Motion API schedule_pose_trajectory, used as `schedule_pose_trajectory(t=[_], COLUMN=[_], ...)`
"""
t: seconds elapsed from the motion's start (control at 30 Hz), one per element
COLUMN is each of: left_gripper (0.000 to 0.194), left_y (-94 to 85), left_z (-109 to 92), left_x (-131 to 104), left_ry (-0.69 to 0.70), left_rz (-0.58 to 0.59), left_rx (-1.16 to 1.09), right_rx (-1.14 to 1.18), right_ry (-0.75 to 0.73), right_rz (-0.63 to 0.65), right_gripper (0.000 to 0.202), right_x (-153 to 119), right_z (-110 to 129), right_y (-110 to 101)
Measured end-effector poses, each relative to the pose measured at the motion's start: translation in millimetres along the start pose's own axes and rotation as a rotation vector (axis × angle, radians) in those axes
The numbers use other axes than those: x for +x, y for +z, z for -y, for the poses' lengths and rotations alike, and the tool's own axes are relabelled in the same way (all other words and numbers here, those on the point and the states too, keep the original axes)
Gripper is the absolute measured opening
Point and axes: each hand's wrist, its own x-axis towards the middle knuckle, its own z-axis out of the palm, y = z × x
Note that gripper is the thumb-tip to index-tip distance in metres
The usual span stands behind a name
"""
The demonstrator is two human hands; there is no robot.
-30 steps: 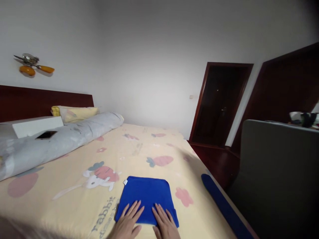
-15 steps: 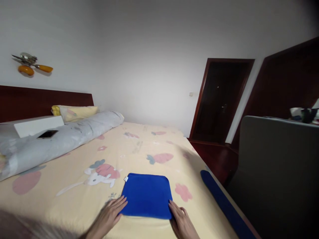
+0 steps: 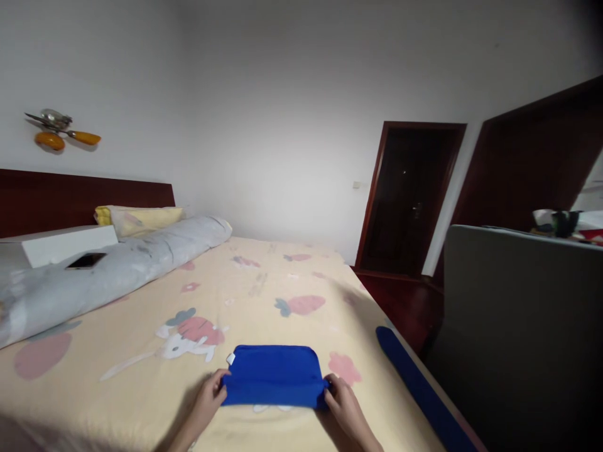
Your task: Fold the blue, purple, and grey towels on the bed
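The blue cloth (image 3: pixel 276 367) lies on the bed (image 3: pixel 264 285), at the near side of the scene, straight between the two hands. It is wider from left to right than from near to far, so its long axis runs across from one hand to the other, and a crease follows that same line through its middle. A small white tag (image 3: pixel 230 358) sticks out at its left edge, on the far side of the left fingers.

The left hand (image 3: pixel 208 395) is at the left end, thumb and fingers pinching the edge toward the near corner. The right hand (image 3: pixel 343 400) pinches the matching place at the right end, its fingers curled in around the edge. Neither hand is nearer than the other: the cloth lies to the right of the left fingers and to the left of the right ones, with most of it on their far side.

Well to the right of the right hand, apart from it, a blue strip (image 3: pixel 419 383) lies along the right edge of the bed, its long axis slanting from far left to near right. Far to the left, a phone (image 3: pixel 87 260) rests on a grey bolster (image 3: pixel 155 256), just beside a white box (image 3: pixel 70 245).
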Motion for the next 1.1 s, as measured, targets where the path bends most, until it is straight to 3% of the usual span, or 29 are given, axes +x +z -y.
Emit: schedule_pose_trajectory(t=[0.13, 0.23, 0.3, 0.37, 0.47, 0.6, 0.8, 0.97, 1.1], left_gripper=[0.045, 0.056, 0.065, 0.071, 0.077, 0.072, 0.069, 0.066, 0.063], left_y=[15.8, 36.5, 55.2, 74.0, 90.0, 73.1, 24.1, 18.2, 19.9], left_z=[-7, -12, -22, -35, -50, -43, 3, 35, 35], left_x=[11, 10, 6, 0, -6, -8, -6, 0, 3], left_ry=[-0.098, -0.026, 0.166, 0.376, 0.506, 0.466, 0.462, 0.516, 0.528], left_rz=[-0.096, -0.153, -0.084, 0.049, 0.223, 0.295, 0.223, 0.119, 0.013], left_rx=[0.373, 0.533, 0.519, 0.481, 0.458, 0.485, 0.517, 0.504, 0.462], right_rx=[-0.196, -0.274, -0.298, -0.295, -0.301, -0.314, -0.329, -0.282, -0.178], right_ry=[-0.01, -0.098, -0.27, -0.446, -0.564, -0.558, -0.425, -0.365, -0.325], right_rz=[-0.121, -0.225, -0.214, -0.112, 0.045, 0.102, 0.099, 0.071, 0.018], right_gripper=[0.029, 0.035, 0.043, 0.052, 0.06, 0.062, 0.057, 0.059, 0.051], right_x=[13, 12, 8, 5, 3, 3, -3, -6, 2], right_z=[-11, -3, 10, 24, 37, 20, -24, -31, -23], right_y=[18, 39, 57, 77, 96, 88, 44, 31, 27])
